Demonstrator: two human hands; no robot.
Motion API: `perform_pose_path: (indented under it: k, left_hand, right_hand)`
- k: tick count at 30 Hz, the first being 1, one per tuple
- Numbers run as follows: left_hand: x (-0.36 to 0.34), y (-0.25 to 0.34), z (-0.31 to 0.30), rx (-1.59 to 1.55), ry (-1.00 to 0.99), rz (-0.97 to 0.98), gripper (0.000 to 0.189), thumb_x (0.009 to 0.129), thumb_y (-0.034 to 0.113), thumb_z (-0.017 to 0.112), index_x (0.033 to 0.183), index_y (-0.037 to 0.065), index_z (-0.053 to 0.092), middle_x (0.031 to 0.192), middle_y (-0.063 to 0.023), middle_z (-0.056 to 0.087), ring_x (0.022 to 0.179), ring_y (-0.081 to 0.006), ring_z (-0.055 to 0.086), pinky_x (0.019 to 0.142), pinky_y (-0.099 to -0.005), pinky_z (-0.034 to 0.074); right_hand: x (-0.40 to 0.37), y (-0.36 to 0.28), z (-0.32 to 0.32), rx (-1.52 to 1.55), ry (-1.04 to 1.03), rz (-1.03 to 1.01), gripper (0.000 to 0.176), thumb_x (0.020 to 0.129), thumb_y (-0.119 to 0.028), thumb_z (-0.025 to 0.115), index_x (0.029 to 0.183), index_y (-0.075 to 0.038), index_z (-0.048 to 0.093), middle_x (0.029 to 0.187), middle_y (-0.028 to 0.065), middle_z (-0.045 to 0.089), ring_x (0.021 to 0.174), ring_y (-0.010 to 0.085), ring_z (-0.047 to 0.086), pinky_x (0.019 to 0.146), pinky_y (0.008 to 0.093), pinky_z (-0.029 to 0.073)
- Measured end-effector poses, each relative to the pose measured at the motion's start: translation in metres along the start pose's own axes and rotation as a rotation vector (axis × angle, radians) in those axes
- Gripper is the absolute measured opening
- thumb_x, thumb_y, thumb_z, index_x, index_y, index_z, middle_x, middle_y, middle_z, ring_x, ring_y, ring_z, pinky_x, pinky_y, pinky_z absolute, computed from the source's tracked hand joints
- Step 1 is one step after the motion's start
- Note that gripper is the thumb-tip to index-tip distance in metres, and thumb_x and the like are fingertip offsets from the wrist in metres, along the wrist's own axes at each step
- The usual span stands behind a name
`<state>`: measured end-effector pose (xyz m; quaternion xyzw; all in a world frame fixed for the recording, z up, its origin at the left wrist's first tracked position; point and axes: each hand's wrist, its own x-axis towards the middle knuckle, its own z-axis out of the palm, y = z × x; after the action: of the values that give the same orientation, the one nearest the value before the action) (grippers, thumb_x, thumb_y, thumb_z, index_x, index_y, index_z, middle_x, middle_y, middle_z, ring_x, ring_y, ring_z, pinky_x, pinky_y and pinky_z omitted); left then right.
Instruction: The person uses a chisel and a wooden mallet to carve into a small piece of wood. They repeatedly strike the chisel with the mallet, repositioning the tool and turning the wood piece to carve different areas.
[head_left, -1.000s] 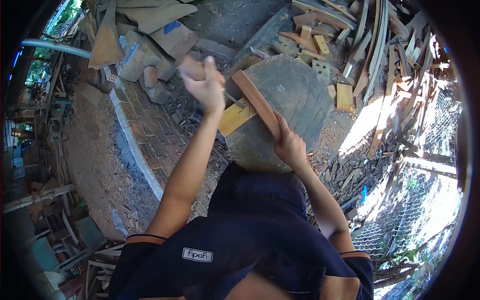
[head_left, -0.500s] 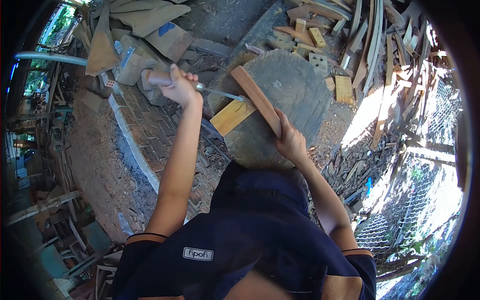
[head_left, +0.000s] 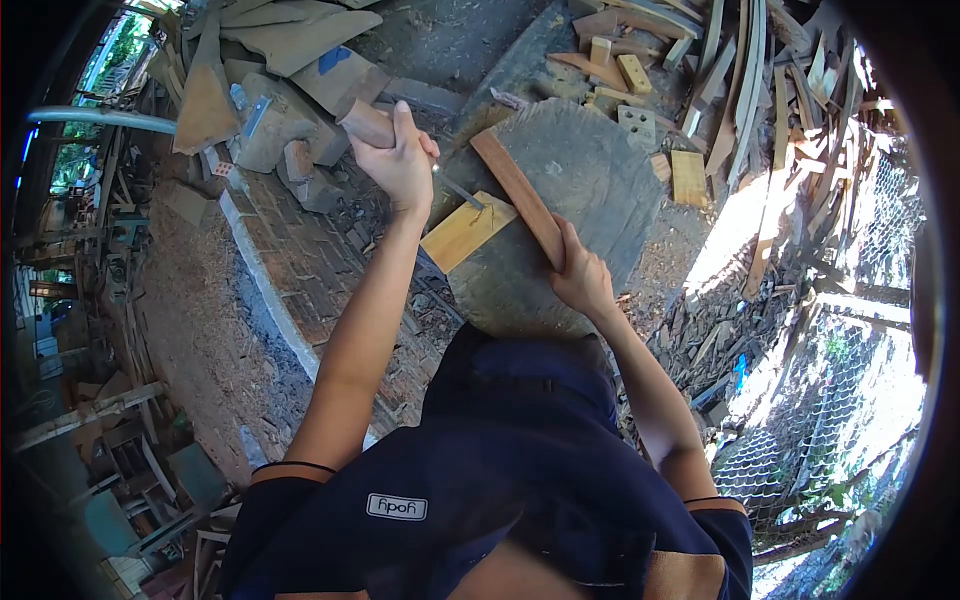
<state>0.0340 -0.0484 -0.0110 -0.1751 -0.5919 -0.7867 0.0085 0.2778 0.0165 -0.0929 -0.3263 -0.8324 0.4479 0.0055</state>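
My left hand [head_left: 400, 172] is wrapped round the wooden handle of a chisel [head_left: 368, 124]. Its metal blade slants down to the right, with the tip at dark marks on a pale yellow wooden block [head_left: 462, 238]. That block lies on the round top of a tree stump [head_left: 600, 170]. In my right hand [head_left: 584, 280], fingers closed round its near end, is a reddish-brown wooden bar [head_left: 517, 194]. The bar angles up and left over the stump, and its edge overlaps the block's right end in this view.
Beyond the stump lie small wood blocks [head_left: 633, 74] and a holed block [head_left: 636, 124]. Another yellow block [head_left: 688, 178] is to the right. Long curved wood strips [head_left: 745, 90] pile up at the back right. Large offcuts [head_left: 290, 40] lean at the back left.
My left hand has moved right and slightly away from me, tilting the chisel steeper with its tip still on the block. The bar and right hand have barely shifted.
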Motion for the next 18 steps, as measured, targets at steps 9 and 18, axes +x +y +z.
perform_pose_path:
  k: [9,18]
  left_hand:
    - [-0.013,0.001,0.014,0.069,-0.074,0.043,0.028,0.094,0.005,0.064,0.107,0.0,0.04,0.061,-0.0064,0.053,0.041,-0.0119,0.052,0.037,-0.0273,0.041]
    - [-0.033,-0.019,0.023,0.287,-0.087,0.191,0.043,0.085,0.019,0.077,0.113,-0.005,0.054,0.09,-0.0157,0.067,0.077,-0.0276,0.068,0.07,-0.0382,0.052]
  right_hand:
    - [0.0,-0.003,-0.001,0.012,-0.007,0.002,0.08,0.072,-0.003,0.061,0.146,-0.018,0.034,0.104,0.0281,0.066,0.101,0.0484,0.062,0.087,0.053,0.051]
    - [0.012,-0.093,-0.093,0.129,0.125,-0.233,0.092,0.078,-0.01,0.073,0.155,-0.015,0.023,0.131,0.026,0.059,0.121,0.0388,0.059,0.102,0.0447,0.048]
